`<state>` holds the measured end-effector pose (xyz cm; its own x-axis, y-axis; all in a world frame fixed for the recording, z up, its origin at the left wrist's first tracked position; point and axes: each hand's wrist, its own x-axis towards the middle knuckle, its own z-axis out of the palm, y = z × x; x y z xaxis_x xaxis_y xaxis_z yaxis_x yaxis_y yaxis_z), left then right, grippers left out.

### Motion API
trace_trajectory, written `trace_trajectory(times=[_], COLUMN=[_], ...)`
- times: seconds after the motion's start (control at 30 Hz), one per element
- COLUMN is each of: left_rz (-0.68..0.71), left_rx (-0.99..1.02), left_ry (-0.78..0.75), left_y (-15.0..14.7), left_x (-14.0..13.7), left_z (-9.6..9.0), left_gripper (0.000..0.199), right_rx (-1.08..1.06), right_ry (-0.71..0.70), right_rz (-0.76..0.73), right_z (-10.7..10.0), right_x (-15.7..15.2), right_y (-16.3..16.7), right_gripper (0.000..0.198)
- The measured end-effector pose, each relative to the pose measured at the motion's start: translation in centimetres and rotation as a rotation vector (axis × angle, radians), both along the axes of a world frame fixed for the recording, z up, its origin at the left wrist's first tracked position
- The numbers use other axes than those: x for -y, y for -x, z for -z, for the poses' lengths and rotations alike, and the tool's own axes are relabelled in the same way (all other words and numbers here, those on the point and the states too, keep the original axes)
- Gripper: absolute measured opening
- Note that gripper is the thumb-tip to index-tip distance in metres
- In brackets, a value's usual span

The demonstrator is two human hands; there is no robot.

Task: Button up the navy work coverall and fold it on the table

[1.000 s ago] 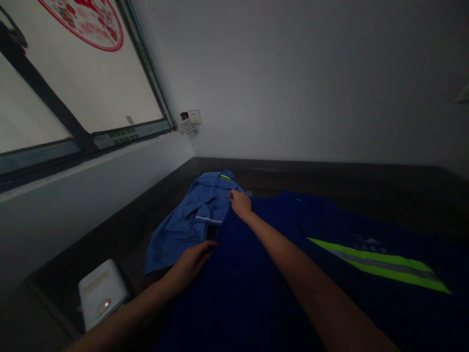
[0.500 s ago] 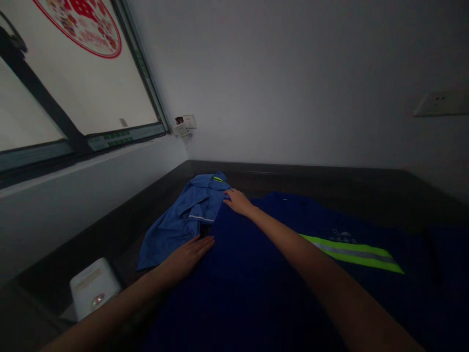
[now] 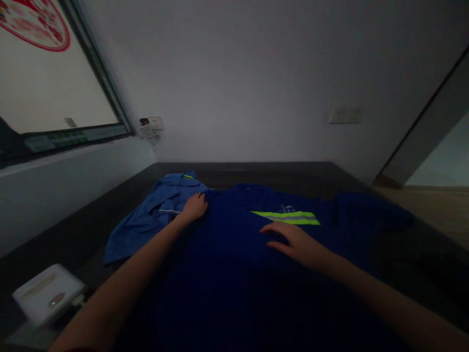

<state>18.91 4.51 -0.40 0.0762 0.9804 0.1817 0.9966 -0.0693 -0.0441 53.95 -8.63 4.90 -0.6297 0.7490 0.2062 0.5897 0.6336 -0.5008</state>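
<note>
A dark navy-blue work shirt (image 3: 223, 234) lies spread out on the dark tabletop, with its collar at the far side. Across its chest run a yellow-green and grey reflective strip and a small pale logo. My left hand (image 3: 195, 207) rests on the shirt's far left shoulder edge, fingers lying on the cloth. Over the chest, just below the strip, is my right hand (image 3: 293, 240), its thumb and fingers apart and holding nothing. A lighter blue jacket (image 3: 142, 232) lies crumpled to the left, partly behind my left forearm.
On the near left of the dark tabletop (image 3: 293, 171) stands a white box-shaped item (image 3: 49, 293). Wall sockets (image 3: 156, 123) are in the far left corner beside the window (image 3: 54, 88). Another wall plate (image 3: 345, 116) is on the back wall. The table's right edge drops to a wooden floor (image 3: 439, 210).
The view has turned right. My left hand has moved up to the shirt's shoulder, where my right hand was. My right hand has left that shoulder and shifted right over the chest.
</note>
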Motion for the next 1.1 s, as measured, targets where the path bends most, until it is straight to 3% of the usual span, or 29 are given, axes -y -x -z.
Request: trace_trajectory(times=[0.13,0.23,0.37,0.5,0.83,0.93,1.1], left_rz=[-0.119,-0.154,-0.166,-0.157,-0.166,-0.173,-0.173], left_rx=[0.014,0.035,0.092,0.101,0.078,0.078,0.081], left_ry=[-0.023,-0.025,0.023,0.004,0.010,0.018,0.036], left_y=[-0.2,0.4,1.2,1.5,1.6,1.7,1.7], left_x=[-0.2,-0.3,-1.0,-1.4,-1.6,-1.8,-1.6], left_z=[2.8,4.0,4.9,5.4,5.5,5.5,5.4], left_gripper=[0.055,0.059,0.062,0.063,0.063,0.063,0.063], right_rx=[0.187,0.328,0.415,0.442,0.349,0.371,0.303], right_ry=[-0.079,-0.199,-0.313,-0.383,-0.557,-0.530,-0.366], right_rz=[0.033,0.099,0.215,0.218,0.169,0.127,0.146], right_z=[2.7,4.8,7.0,8.0,6.5,7.5,8.7], right_x=[5.8,8.6,9.2,8.4,8.8,9.2,10.3], right_y=[-7.7,-10.4,-9.6,-8.6,-10.8,-10.8,-11.2], right_gripper=[0.059,0.078,0.080,0.067,0.058,0.057,0.053])
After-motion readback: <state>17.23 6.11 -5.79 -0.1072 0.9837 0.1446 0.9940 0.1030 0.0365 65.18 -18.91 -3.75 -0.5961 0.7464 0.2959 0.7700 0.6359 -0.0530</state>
